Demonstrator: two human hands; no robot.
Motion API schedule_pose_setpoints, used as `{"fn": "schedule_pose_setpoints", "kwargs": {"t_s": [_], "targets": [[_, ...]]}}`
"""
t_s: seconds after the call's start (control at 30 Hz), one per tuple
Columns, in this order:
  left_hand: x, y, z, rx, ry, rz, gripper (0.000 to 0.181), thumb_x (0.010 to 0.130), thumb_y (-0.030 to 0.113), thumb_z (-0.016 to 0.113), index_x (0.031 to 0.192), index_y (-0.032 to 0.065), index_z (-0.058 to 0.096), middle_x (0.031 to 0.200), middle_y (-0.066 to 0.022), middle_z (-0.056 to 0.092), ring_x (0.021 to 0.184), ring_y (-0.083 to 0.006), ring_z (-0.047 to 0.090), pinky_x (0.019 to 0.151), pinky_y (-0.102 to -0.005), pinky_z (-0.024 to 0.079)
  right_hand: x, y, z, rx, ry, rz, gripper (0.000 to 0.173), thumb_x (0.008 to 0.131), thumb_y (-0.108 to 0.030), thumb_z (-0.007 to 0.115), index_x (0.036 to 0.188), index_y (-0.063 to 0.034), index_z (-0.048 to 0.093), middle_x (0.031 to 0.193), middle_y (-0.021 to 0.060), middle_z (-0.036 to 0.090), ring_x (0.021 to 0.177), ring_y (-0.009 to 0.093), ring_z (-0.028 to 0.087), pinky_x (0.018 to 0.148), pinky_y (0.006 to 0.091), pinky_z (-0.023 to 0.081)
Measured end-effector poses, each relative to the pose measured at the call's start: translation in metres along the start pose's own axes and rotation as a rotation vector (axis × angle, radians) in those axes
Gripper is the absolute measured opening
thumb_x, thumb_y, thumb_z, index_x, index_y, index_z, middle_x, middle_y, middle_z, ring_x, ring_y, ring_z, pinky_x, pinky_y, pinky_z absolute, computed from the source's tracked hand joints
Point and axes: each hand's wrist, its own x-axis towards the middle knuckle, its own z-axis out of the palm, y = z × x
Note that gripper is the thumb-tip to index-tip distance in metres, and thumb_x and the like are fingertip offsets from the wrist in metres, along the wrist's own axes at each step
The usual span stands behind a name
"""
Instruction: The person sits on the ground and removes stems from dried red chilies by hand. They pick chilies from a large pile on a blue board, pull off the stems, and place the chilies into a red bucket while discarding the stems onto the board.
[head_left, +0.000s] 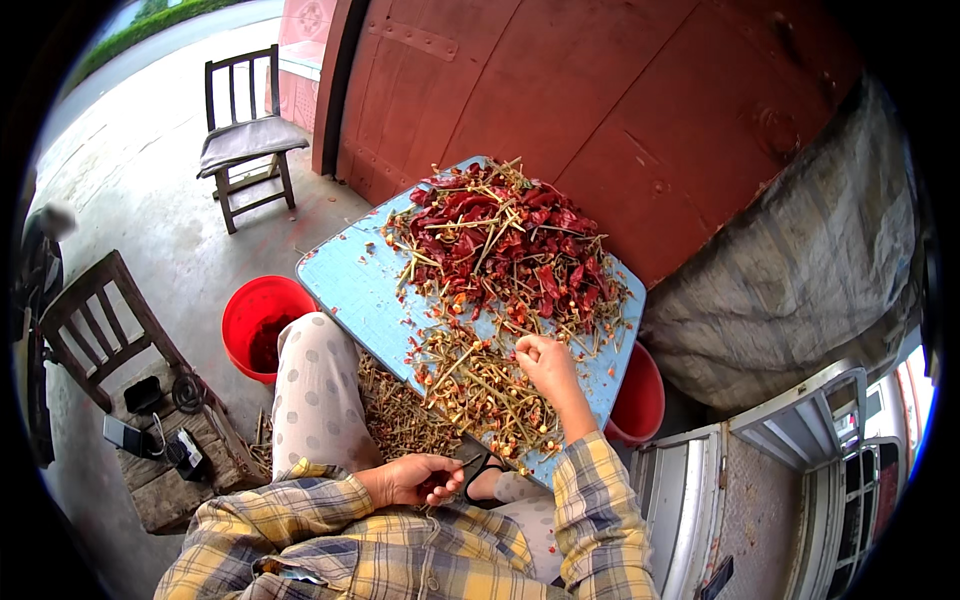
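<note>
A heap of dried red chili peppers (502, 232) covers the far part of a light blue tabletop (345, 262). Nearer me on the same table lies a pile of chili stems and caps (487, 382). My right hand (546, 366) is over the stem pile, its fingertips bent together; whether they pinch anything is hidden. Low before my lap, my left hand (426, 480) is curled around dark red chili pieces, with a thin stem or small tool sticking out at the fingertips. More stems (405, 412) lie below the table's near edge, beside my knee.
A red bucket (259, 322) with dark red pieces inside stands left of my knee; another red bucket (641, 397) is beyond the table's right edge. Wooden chairs stand at left (90, 330) and upper left (251, 142). A red door (570, 97) and grey sheeting (787, 255) border the table.
</note>
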Motion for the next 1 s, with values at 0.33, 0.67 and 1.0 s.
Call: {"fn": "schedule_pose_setpoints", "kwargs": {"t_s": [0.33,0.67,1.0], "targets": [[-0.002,0.0,0.001,-0.002,0.008,-0.005,0.026,0.099,0.027,0.048,0.087,0.0064,0.058,0.071,0.0011,0.051,0.054,-0.0086,0.041,0.044,-0.0217,0.034,0.009,0.006,0.018,-0.294,0.078,-0.039,0.009,0.085,-0.021,0.064,0.086,-0.0119,0.066,0.083,0.0042,0.064,0.074,0.024,0.063,0.066,0.0399,0.05],[-0.002,0.0,0.002,-0.01,0.013,-0.017,0.025,0.099,0.026,0.049,0.087,0.0064,0.058,0.071,0.0008,0.051,0.054,-0.0087,0.041,0.044,-0.0215,0.034,0.012,-0.027,0.023,-0.123,0.031,-0.164,0.017,0.084,-0.018,0.067,0.099,-0.0119,0.066,0.088,0.0051,0.062,0.075,0.023,0.063,0.071,0.038,0.05],[-0.001,-0.002,-0.001,0.005,0.022,-0.004,0.025,0.099,0.026,0.048,0.088,0.006,0.058,0.072,0.0004,0.052,0.055,-0.0088,0.042,0.044,-0.0216,0.034,0.017,-0.013,0.021,0.212,-0.009,-0.035,0.013,0.086,-0.014,0.064,0.095,-0.0062,0.067,0.087,-0.0007,0.065,0.07,0.01,0.057,0.066,0.0286,0.047]]}}
